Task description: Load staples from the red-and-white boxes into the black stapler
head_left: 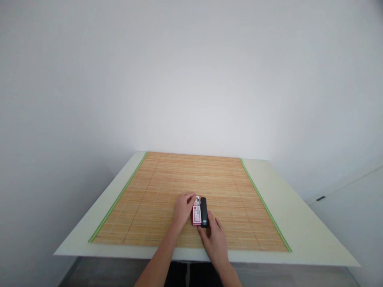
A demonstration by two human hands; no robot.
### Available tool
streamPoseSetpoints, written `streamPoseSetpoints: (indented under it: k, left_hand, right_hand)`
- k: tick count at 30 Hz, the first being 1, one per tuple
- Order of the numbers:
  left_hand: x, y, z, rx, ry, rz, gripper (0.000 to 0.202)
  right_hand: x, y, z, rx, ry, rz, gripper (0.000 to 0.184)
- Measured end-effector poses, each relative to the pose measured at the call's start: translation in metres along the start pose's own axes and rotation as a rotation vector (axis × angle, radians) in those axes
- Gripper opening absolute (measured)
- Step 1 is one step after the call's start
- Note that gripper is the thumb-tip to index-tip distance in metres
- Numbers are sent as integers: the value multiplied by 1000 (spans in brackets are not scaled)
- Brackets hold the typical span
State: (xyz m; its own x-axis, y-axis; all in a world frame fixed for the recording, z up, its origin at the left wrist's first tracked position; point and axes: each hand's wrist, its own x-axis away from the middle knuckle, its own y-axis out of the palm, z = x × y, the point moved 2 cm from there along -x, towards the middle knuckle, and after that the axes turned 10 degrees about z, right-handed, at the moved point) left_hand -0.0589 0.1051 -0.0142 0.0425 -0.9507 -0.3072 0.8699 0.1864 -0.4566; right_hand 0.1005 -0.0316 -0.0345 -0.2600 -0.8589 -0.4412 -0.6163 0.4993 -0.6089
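Note:
A black stapler (204, 212) lies lengthwise on the bamboo mat, right beside a red-and-white small box (196, 215). Just beyond that box is a second small white box (197, 200) with dark and red print. My left hand (183, 208) reaches in from the left, its fingertips closed at the left edge of the farther box. At the near right corner of the stapler is my right hand (216, 238), with thumb and fingers apart. Its thumb tip meets the near end of the red-and-white box and its fingers rest along the stapler's right side.
The bamboo mat (191, 171) with green side edges covers the middle of a white table (302, 223). A plain white wall (191, 79) rises behind the table. On the right is a white panel with a small dark handle (320, 198). Grey floor (104, 271) shows below the table's front edge.

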Motion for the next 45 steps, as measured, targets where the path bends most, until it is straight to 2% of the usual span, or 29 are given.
streamPoseSetpoints:
  k: [16,18,20,22,23,25,29,32,36,41,45]
  left_hand:
    - [16,-4,9,85,-106,71,43]
    - [25,-5,12,153,-225,127,45]
    - [38,-4,18,321,-429,170,46]
    - [53,1,29,530,-608,143,47]
    - [59,3,36,599,-654,117,48]
    - [67,7,50,648,-688,93,47]
    - [72,12,71,589,-669,149,49]
    - [70,26,84,586,-625,135,51]
    - [64,62,101,635,-593,51,50]
    - [56,115,122,775,-509,-156,60]
    - [53,146,124,890,-418,-289,74]
  right_hand:
    - [-1,4,2,-24,-28,-33,64]
    - [1,5,4,-34,-25,-23,66]
    - [3,6,5,-30,-29,-15,68]
    - [4,8,6,-16,-30,-16,68]
    - [4,8,5,-10,-29,-18,68]
    - [3,8,6,-14,-26,-22,66]
    - [-5,2,12,-71,-13,-45,65]
    - [-16,-13,27,-69,-13,-64,63]
    - [-39,-48,56,-39,-29,-93,55]
    - [-66,-102,95,-31,-4,-99,53]
    - [-74,-125,125,11,37,-129,54]
